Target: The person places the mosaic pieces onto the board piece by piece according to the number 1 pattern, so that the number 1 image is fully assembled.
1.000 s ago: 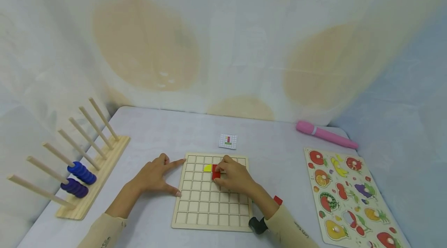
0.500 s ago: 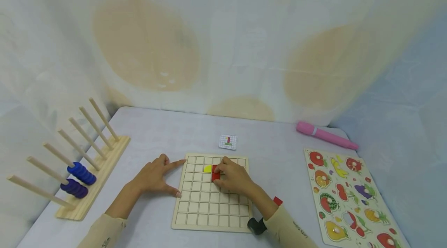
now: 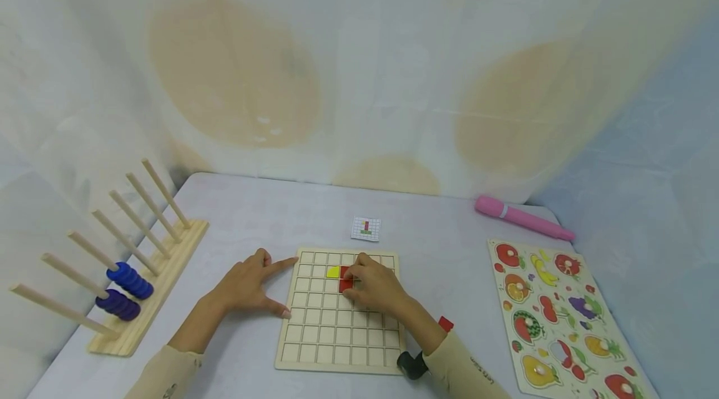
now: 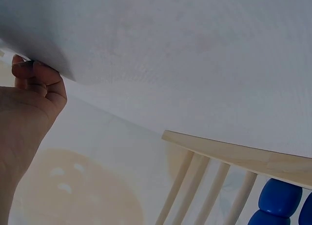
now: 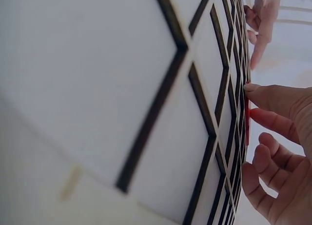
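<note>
A pale wooden grid board (image 3: 314,356) lies flat on the table. In its upper part, a yellow rounded piece (image 3: 333,271) sits left of red tiles (image 3: 345,286), which my right fingers partly hide. My right hand (image 3: 379,286) is over the board, thumb and index finger on the red surface; the right wrist view shows both tips at the red edge (image 5: 247,122), other fingers loosely bent. My left hand (image 3: 247,283) rests at the board's left edge, index finger and thumb spread wide and touching it. The left wrist view catches part of that hand (image 4: 36,95).
A small printed card (image 3: 366,229) lies behind the board. To the left stands a peg rack (image 3: 157,286) with blue and purple rings. A fruit puzzle board (image 3: 562,318) and a pink marker-shaped item (image 3: 522,218) are on the right. Near my right sleeve lies a red piece (image 3: 446,323).
Both hands keep nearly the same places. My right thumb and index finger stay on the red tiles, with only a slight shift of the whole view.
</note>
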The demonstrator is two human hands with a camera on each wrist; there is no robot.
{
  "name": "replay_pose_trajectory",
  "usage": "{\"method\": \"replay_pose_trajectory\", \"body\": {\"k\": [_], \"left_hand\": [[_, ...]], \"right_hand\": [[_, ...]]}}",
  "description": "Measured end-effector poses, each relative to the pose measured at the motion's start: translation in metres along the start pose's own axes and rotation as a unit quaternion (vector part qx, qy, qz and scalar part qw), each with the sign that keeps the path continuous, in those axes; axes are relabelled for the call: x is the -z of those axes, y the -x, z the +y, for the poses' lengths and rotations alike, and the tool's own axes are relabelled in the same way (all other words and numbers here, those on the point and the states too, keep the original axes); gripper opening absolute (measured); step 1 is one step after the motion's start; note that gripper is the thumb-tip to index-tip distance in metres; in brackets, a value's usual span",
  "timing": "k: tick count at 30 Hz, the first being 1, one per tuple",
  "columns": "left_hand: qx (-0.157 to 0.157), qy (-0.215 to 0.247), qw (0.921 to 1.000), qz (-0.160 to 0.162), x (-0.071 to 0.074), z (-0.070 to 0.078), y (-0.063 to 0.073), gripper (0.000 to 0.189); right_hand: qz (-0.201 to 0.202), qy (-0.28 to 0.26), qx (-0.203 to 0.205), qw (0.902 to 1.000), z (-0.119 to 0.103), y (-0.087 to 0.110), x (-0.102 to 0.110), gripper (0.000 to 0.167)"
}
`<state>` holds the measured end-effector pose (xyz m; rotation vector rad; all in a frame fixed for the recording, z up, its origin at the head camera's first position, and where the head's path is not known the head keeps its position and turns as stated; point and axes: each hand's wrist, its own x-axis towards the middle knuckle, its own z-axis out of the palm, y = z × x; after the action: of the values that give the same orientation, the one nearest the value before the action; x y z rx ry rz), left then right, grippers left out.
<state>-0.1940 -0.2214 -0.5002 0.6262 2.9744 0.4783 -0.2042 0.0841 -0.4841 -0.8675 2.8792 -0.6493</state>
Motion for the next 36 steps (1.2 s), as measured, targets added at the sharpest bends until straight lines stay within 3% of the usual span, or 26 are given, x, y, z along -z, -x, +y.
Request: {"method": "replay_pose_trajectory", "body": {"k": [8, 16, 36], "left_hand": [[-0.001, 0.000, 1.0000, 0.002, 0.000, 0.000, 0.001, 0.110], [-0.001, 0.004, 1.0000, 0.000, 0.000, 0.000, 0.001, 0.111], [0.002, -0.002, 1.0000, 0.002, 0.000, 0.000, 0.001, 0.110]], "right_hand": [[0.011, -0.012, 0.001, 0.9999, -0.002, 0.003, 0.001, 0.027], [-0.008, -0.073, -0.023, 0.9970, -0.001, 0.013, 0.008, 0.045], [0.035, -0.115, -0.060, 0.9909, 0.021, 0.045, 0.020, 0.045]]}}
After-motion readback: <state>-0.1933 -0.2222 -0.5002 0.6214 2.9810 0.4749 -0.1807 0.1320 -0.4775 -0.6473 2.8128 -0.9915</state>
